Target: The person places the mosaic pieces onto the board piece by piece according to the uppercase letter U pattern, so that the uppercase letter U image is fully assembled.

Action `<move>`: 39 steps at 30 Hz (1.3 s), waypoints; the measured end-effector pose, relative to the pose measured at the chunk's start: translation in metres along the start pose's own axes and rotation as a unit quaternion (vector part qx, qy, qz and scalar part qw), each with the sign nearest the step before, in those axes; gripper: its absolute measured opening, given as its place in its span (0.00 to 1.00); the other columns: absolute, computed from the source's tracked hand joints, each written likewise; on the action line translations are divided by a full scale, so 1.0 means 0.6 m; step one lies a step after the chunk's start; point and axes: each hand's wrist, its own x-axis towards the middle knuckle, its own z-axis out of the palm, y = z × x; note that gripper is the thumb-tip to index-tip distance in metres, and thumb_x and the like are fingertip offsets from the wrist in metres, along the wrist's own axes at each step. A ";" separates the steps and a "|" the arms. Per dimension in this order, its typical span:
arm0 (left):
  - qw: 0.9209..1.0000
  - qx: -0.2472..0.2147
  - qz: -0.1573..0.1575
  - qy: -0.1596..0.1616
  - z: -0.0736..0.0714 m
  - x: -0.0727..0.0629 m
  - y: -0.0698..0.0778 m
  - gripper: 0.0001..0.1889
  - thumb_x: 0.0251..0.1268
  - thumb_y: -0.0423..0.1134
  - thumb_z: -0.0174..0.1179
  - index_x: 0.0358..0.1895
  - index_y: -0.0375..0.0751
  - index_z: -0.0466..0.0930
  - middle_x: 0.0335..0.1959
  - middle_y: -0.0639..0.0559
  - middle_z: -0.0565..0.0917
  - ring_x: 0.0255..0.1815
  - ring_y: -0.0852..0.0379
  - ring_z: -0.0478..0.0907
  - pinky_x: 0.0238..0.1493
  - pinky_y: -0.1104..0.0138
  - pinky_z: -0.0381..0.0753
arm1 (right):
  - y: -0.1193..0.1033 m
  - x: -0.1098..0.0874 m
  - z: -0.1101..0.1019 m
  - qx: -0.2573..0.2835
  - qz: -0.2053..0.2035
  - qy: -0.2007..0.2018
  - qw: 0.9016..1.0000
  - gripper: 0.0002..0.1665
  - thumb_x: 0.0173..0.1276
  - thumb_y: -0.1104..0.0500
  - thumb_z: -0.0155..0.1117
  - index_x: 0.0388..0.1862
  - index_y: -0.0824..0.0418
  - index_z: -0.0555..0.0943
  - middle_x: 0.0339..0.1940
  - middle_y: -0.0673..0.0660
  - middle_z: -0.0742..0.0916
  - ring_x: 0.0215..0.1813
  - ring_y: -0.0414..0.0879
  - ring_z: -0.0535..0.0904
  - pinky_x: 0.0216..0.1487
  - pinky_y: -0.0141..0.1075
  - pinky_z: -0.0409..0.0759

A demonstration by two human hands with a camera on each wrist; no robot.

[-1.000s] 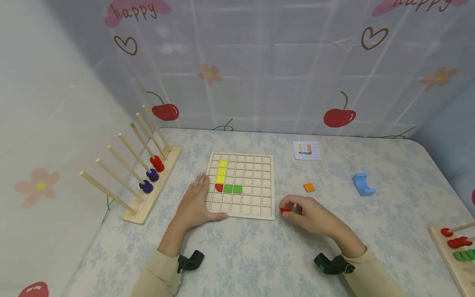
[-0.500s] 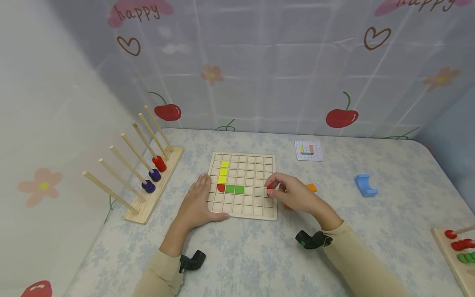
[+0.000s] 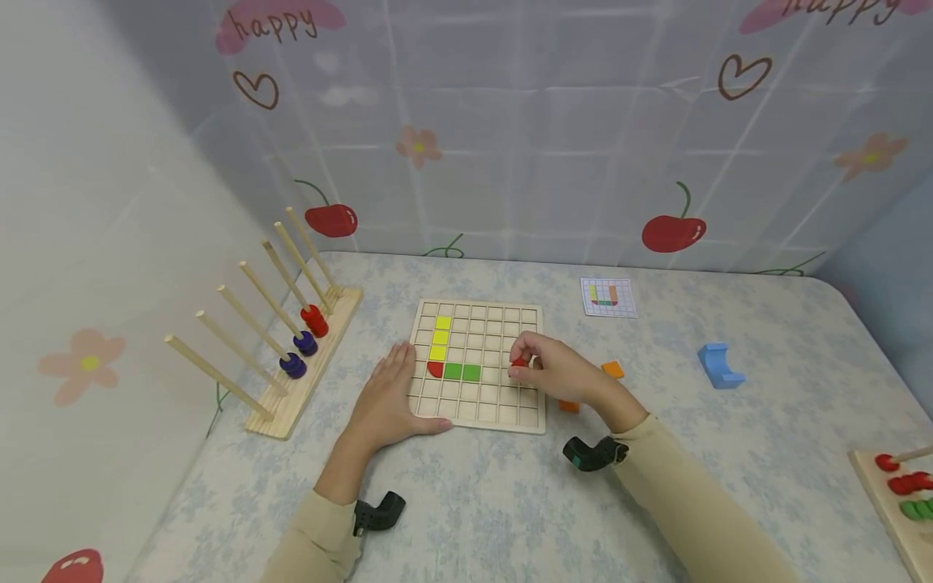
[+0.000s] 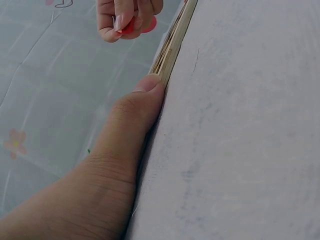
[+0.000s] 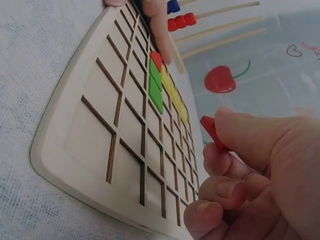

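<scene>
A wooden grid board (image 3: 474,414) lies on the table. My left hand (image 3: 382,403) rests at its lower left corner, fingers along the left side and thumb against the front edge. Between thumb and forefinger, my right hand (image 3: 564,374) pinches a small red tile (image 5: 212,131) above the right part of the board. The right wrist view shows that tile tilted and apart from the grid. Set in the board are a column of yellow tiles (image 3: 440,338), a rounded red tile (image 3: 435,369) below them, and two green tiles (image 3: 462,372) in a row beside it.
Right of the board lie an orange tile (image 3: 612,370) and another orange piece (image 3: 569,406), partly hidden by the right hand. Farther off are a pattern card (image 3: 608,298) and a blue curved block (image 3: 720,367). A wooden peg stand (image 3: 321,356) stands left; a bead board (image 3: 892,510) sits right.
My right hand has carried the red tile from beside the board's right edge, leftward and away from me, to above the grid. The left hand has stayed in place.
</scene>
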 end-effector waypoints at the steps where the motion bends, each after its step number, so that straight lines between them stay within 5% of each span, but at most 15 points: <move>1: 1.000 0.000 0.000 0.000 0.000 0.000 0.000 0.77 0.31 0.86 0.60 0.80 0.37 0.39 0.83 0.45 0.43 0.84 0.50 0.37 0.83 0.53 0.44 | 0.001 0.001 0.000 0.003 0.001 -0.001 1.000 0.09 0.71 0.55 0.65 0.42 0.55 0.73 0.37 0.53 0.80 0.23 0.44 0.66 0.30 0.31 0.69; 13: 1.000 0.000 -0.003 0.000 -0.001 -0.001 0.001 0.77 0.31 0.85 0.62 0.80 0.36 0.39 0.83 0.44 0.44 0.84 0.50 0.38 0.83 0.53 0.44 | 0.008 0.006 -0.003 0.009 0.009 0.007 1.000 0.15 0.63 0.52 0.74 0.35 0.55 0.75 0.28 0.52 0.81 0.26 0.45 0.74 0.27 0.32 0.71; 22: 1.000 -0.006 0.003 0.006 -0.001 -0.001 0.002 0.77 0.31 0.85 0.62 0.80 0.35 0.40 0.83 0.43 0.44 0.84 0.49 0.39 0.83 0.52 0.44 | 0.014 0.009 -0.004 -0.013 -0.022 -0.019 0.999 0.10 0.73 0.56 0.63 0.49 0.55 0.85 0.38 0.52 0.84 0.31 0.45 0.72 0.32 0.32 0.71; 29: 1.000 -0.005 0.004 0.008 0.000 0.000 -0.001 0.77 0.31 0.85 0.62 0.80 0.35 0.41 0.83 0.43 0.45 0.84 0.49 0.39 0.83 0.52 0.45 | 0.012 0.015 -0.003 0.000 -0.002 -0.003 1.000 0.08 0.66 0.53 0.71 0.35 0.53 0.81 0.27 0.50 0.81 0.30 0.45 0.73 0.31 0.31 0.72; 39: 1.000 -0.007 -0.001 0.003 -0.002 -0.001 0.001 0.77 0.31 0.85 0.62 0.80 0.36 0.40 0.83 0.44 0.44 0.84 0.50 0.39 0.83 0.53 0.44 | 0.014 0.025 0.006 0.001 -0.002 -0.004 1.000 0.09 0.67 0.47 0.69 0.31 0.50 0.85 0.23 0.48 0.79 0.28 0.43 0.70 0.30 0.31 0.68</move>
